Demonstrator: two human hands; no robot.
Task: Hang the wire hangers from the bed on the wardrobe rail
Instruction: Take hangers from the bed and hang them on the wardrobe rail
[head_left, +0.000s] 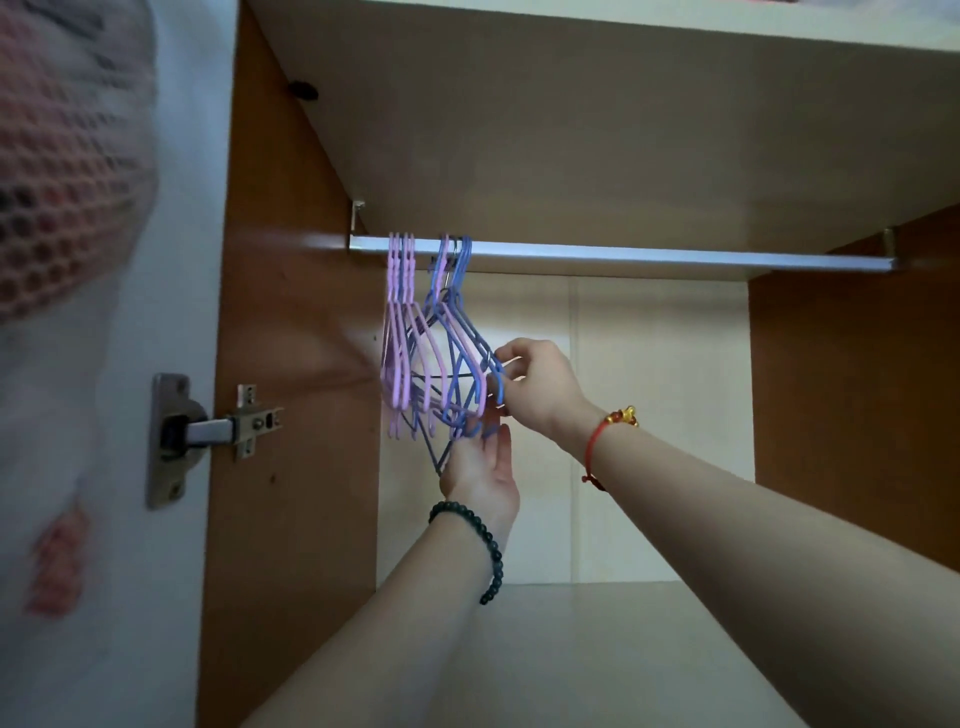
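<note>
Now we are settling the wire hangers on the rail above both hands: right hand pinching a blue shoulder, left hand open beneath, gripping nothing (wires look tangled). Next move, probably: untangling and spacing them.

The hangers hang bunched at the left end of the rail under a shelf, with the right hand above the left hand at their lower right.
</note>
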